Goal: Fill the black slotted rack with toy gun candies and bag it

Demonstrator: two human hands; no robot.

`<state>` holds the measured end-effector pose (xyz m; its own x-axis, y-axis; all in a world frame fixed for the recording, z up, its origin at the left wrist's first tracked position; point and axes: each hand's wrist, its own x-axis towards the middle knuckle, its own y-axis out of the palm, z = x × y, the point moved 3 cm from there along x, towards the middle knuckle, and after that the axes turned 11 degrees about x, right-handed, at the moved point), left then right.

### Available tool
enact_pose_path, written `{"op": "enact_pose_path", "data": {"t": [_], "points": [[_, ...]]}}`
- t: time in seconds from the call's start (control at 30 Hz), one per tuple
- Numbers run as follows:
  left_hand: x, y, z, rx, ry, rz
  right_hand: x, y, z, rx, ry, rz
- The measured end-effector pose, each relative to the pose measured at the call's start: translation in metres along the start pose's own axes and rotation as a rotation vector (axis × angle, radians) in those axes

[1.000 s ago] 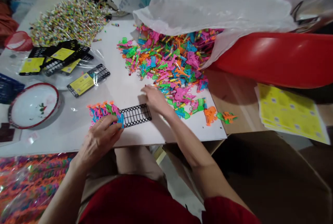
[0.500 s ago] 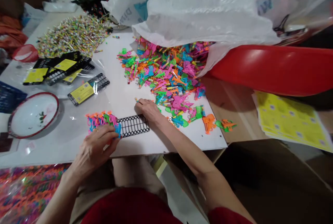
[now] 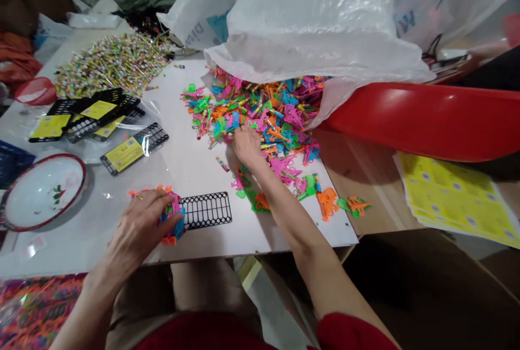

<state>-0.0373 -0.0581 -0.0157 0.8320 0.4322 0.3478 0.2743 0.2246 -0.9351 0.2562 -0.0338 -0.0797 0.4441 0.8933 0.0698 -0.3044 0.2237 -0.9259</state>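
A black plastic grid rack (image 3: 208,210) lies near the table's front edge, its right part bare and its left part covered by bright plastic toys (image 3: 177,220). My left hand (image 3: 140,225) is curled over these toys, thumb at their right side, holding them. My right hand (image 3: 247,147) reaches to the near side of a large heap of small pink, green, blue and orange plastic toys (image 3: 280,128). Its fingers are bent together and pointing down; what they pinch, if anything, is hidden. A small printed tube (image 3: 222,163) lies on the table just left of my right wrist.
Packed black racks with yellow cards (image 3: 122,155) lie at the left, beside a red-rimmed white bowl (image 3: 44,193). Small tubes (image 3: 116,63) are heaped behind. A white sack (image 3: 317,30) overhangs the toy heap. Right are a red basin (image 3: 426,120) and yellow printed sheets (image 3: 455,193).
My right hand has moved from beside the rack up and right to the heap. The small tube by its fingertips now lies free. My left hand stays on the toys at the rack.
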Motion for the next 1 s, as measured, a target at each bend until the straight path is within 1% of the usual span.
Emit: {"op": "enact_pose_path", "data": {"t": [0.17, 0.23, 0.33, 0.4, 0.47, 0.5, 0.57, 0.6, 0.63, 0.7, 0.8, 0.87, 0.93, 1.0], "points": [[-0.002, -0.001, 0.003, -0.052, -0.016, 0.014, -0.032, -0.007, 0.006, 0.278, -0.024, 0.056], [-0.002, -0.001, 0.003, -0.047, -0.021, 0.012, -0.041, -0.005, 0.009, 0.394, -0.036, 0.045], [-0.003, -0.002, 0.002, -0.038, -0.032, 0.018, -0.053, 0.004, 0.015, 0.575, -0.087, -0.026], [-0.003, -0.002, 0.002, -0.036, -0.039, 0.041, -0.062, 0.014, 0.020, 0.705, -0.091, 0.006], [-0.001, -0.004, 0.001, -0.035, -0.041, 0.068, -0.072, 0.021, 0.025, 0.845, -0.036, 0.063], [0.000, -0.004, 0.001, -0.038, -0.035, 0.079, -0.078, 0.021, 0.028, 0.920, -0.006, 0.067], [0.002, -0.005, 0.001, -0.050, -0.020, 0.095, -0.091, 0.018, 0.036, 1.059, 0.008, 0.012], [0.002, -0.006, 0.001, -0.058, -0.013, 0.102, -0.098, 0.017, 0.040, 1.114, -0.013, -0.016], [0.003, -0.006, 0.000, -0.065, -0.009, 0.108, -0.106, 0.019, 0.046, 1.157, -0.044, -0.015], [0.003, -0.006, 0.000, -0.073, -0.009, 0.120, -0.122, 0.031, 0.057, 1.193, -0.075, 0.065], [0.003, -0.006, 0.000, -0.072, -0.005, 0.114, -0.141, 0.063, 0.069, 1.185, 0.022, 0.192], [0.002, -0.006, -0.001, -0.076, -0.004, 0.099, -0.146, 0.079, 0.076, 1.171, 0.058, 0.202], [0.002, -0.007, -0.001, -0.087, -0.006, 0.084, -0.145, 0.086, 0.083, 1.117, 0.020, 0.185], [0.003, -0.008, -0.002, -0.101, -0.012, 0.074, -0.143, 0.086, 0.090, 1.016, -0.041, 0.187]]}}
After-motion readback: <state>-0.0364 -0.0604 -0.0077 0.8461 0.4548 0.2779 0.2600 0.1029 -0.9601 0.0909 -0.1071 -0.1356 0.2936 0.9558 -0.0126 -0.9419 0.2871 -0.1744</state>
